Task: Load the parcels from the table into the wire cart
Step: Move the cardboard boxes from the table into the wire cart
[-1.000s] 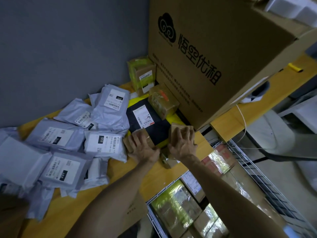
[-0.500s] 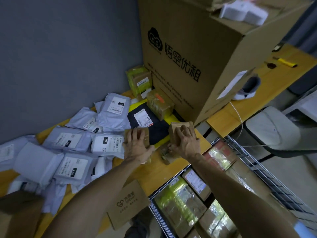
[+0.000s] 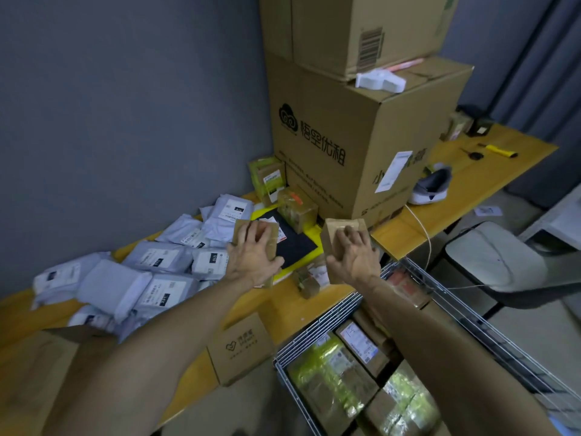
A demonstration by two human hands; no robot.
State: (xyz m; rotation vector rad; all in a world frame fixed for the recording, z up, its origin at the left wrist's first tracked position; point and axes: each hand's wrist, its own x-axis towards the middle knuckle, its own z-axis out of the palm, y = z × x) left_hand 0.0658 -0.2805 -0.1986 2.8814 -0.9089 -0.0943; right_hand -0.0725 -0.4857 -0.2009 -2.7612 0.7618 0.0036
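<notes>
Head view: both arms are reaching forward over the yellow table (image 3: 465, 184), one small box per hand. Left hand (image 3: 253, 261) is gripping a small brown cardboard box (image 3: 273, 239) from above, fingers spread and curled over its top. That box is sitting over the edge of a black mailer (image 3: 297, 247) with a white label; cannot tell whether it is touching the mailer. Right hand (image 3: 353, 259) is clamping a second small brown box (image 3: 336, 231) the same way, fingers curled over the top face, and it is hanging at the table's front edge just above the wire cart's near corner.

Wire cart (image 3: 446, 298) is standing against the table front at lower right, already holding parcels: a green-wrapped parcel (image 3: 327, 372), a labelled brown box (image 3: 361, 344), and more wrapped boxes toward the bottom.

Grey poly mailers (image 3: 163, 261) are lying piled on the left of the table. A small taped parcel (image 3: 308, 280) is lying near the table edge between the two hands. A clear-taped box (image 3: 297, 209) and a green-taped box (image 3: 267, 176) are sitting against a big printed carton (image 3: 330, 146), which is carrying another carton (image 3: 361, 26) on top. A heart-logo carton (image 3: 240, 347) is leaning at the table front beside the cart. A shoe (image 3: 432, 188) and a yellow knife (image 3: 500, 150) are lying at the far right of the table.
</notes>
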